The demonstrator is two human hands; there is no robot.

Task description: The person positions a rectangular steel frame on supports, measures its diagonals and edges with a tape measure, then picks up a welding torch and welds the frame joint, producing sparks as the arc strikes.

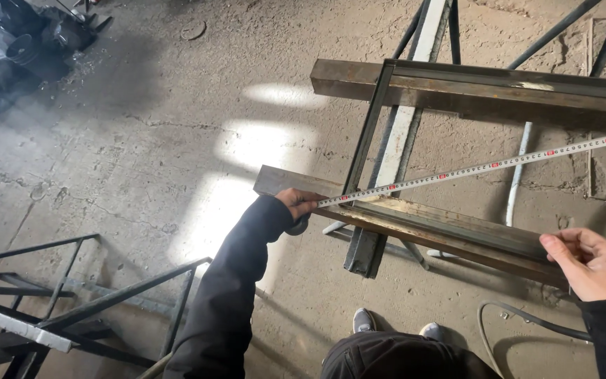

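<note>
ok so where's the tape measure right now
In the head view, the tape measure runs diagonally across the steel frame, from the left hand at the near bar's left end toward the upper right edge.

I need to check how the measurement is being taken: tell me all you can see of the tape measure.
The tape measure shows as a long, narrow, pale blade with fine black graduations and red marks, apparently metal. It is pulled out straight and runs diagonally from the left hand, which holds its near end down at the corner of the rusty steel frame, up and out past the right edge of the view. It crosses above the frame's far bar. The right hand is apart from it. Its case is hidden or out of view.
</note>
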